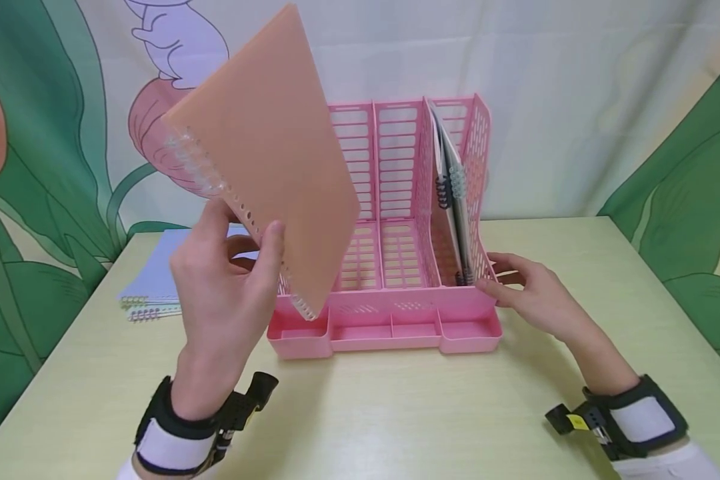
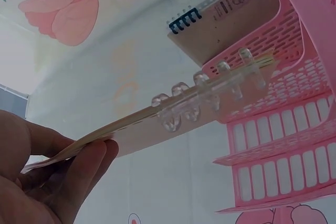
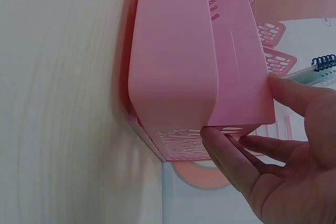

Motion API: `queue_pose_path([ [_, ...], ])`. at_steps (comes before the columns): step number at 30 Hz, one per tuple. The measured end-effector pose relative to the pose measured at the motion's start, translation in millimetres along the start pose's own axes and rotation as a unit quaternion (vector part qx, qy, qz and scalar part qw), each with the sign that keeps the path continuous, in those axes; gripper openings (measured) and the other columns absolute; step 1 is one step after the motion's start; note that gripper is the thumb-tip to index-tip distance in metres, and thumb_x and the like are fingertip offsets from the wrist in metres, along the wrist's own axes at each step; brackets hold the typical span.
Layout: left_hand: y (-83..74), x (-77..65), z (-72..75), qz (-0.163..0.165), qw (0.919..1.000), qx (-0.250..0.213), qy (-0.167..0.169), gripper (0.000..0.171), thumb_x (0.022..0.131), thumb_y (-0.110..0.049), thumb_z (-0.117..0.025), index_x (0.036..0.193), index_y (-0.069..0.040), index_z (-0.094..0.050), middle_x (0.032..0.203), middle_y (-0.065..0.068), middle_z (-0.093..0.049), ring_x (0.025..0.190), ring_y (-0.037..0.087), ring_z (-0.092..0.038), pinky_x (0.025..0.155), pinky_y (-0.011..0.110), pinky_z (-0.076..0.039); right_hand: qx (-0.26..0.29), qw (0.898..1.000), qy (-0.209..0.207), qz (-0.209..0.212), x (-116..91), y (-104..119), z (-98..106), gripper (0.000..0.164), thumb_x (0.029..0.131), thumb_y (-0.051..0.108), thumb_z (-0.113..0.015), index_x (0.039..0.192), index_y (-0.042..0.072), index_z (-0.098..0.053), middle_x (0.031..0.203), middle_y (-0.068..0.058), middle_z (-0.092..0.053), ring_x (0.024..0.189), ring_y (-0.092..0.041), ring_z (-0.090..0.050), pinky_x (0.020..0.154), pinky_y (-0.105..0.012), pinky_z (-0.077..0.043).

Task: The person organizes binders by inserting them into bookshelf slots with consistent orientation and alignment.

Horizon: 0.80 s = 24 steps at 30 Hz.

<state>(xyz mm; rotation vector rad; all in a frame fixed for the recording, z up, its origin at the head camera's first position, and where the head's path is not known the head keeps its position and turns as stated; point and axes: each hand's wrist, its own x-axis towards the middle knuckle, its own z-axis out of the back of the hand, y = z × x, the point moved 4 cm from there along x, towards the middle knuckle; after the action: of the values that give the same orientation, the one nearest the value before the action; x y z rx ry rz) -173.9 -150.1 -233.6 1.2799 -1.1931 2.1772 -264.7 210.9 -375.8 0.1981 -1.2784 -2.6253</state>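
A peach-covered loose-leaf notebook [image 1: 270, 140] with clear ring binding is raised and tilted in front of the left part of a pink desk file organizer [image 1: 387, 320]. My left hand [image 1: 228, 287] pinches the notebook's bound edge between thumb and fingers. In the left wrist view, the clear rings [image 2: 202, 85] stand beyond the fingers. My right hand [image 1: 531, 293] grips the organizer's front right corner, thumb on the front and fingers round the side, as the right wrist view shows. Two ring-bound notebooks [image 1: 453, 193] lean in the organizer's rightmost slot.
A stack of blue-covered notebooks [image 1: 156, 270] lies on the pale wooden table [image 1: 408, 420] at the left, partly hidden behind my left hand. Behind the table hangs a printed curtain [image 1: 552, 120]. Small compartments line the organizer's front.
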Motion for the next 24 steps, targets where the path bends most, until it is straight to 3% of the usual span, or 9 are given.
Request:
queue_pose_path([
  [11, -2.1, 2.7, -11.2, -0.025, 0.9993, 0.010, 0.027, 0.025, 0.092, -0.003, -0.075, 0.109, 0.008, -0.061, 0.091, 0.015, -0.066, 0.067, 0.025, -0.073, 0.064, 0.011, -0.053, 0.002, 1.000, 0.000, 0.002, 0, 0, 0, 0.073, 0.100, 0.038, -0.068, 0.156, 0.001, -0.039, 0.146, -0.023, -0.050, 0.126, -0.041, -0.054, 0.088, -0.046, -0.058],
  [18, -4.9, 3.8, -20.3, -0.045, 0.9974, 0.029, 0.049, 0.024, 0.093, -0.005, -0.074, 0.108, 0.007, -0.059, 0.091, 0.015, -0.064, 0.068, 0.022, -0.073, 0.058, 0.023, -0.057, 0.006, 1.000, 0.002, 0.003, 0, 0, 0, 0.073, 0.100, 0.038, -0.068, 0.156, 0.001, -0.039, 0.146, -0.023, -0.050, 0.126, -0.040, -0.055, 0.089, -0.046, -0.058],
  [24, -5.2, 5.1, -30.1, -0.045, 0.9965, 0.023, 0.066, 0.028, 0.093, -0.004, -0.075, 0.112, 0.007, -0.058, 0.092, 0.015, -0.065, 0.065, 0.019, -0.070, 0.056, 0.025, -0.057, 0.003, 1.000, 0.002, 0.002, -1, 0, 0, 0.075, 0.100, 0.040, -0.068, 0.156, 0.001, -0.038, 0.146, -0.022, -0.050, 0.125, -0.040, -0.054, 0.088, -0.046, -0.058],
])
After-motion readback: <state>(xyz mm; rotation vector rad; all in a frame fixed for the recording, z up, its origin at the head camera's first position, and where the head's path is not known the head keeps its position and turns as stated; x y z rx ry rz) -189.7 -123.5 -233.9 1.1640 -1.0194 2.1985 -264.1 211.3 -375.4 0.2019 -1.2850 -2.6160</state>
